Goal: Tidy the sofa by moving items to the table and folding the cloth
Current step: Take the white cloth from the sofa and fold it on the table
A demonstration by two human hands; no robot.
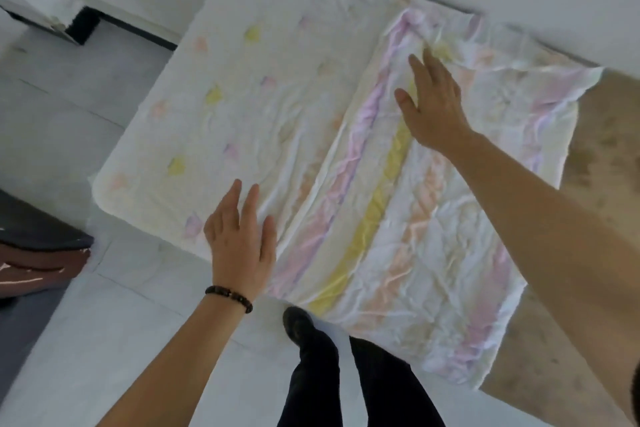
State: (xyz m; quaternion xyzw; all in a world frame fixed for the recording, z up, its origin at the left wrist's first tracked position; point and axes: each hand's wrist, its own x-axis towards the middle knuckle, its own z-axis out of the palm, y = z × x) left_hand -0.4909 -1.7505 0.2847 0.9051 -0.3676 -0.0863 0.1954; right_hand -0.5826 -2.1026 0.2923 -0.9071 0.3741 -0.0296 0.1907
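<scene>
Pastel-striped crumpled white cloth (398,218) lies spread out, right hand (433,104) flat on it, left hand (239,243) open-fingered at its edge.

Bare forearms, no sleeves; dark beaded bracelet (229,298) on left wrist; black trousers (346,378); dark shoe (296,321).

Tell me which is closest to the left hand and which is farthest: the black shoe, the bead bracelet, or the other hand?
From the left hand, in the head view:
1. bead bracelet, right on its own wrist.
2. black shoe, on the floor just below, to the right.
3. right hand, far up across the striped cloth.
</scene>
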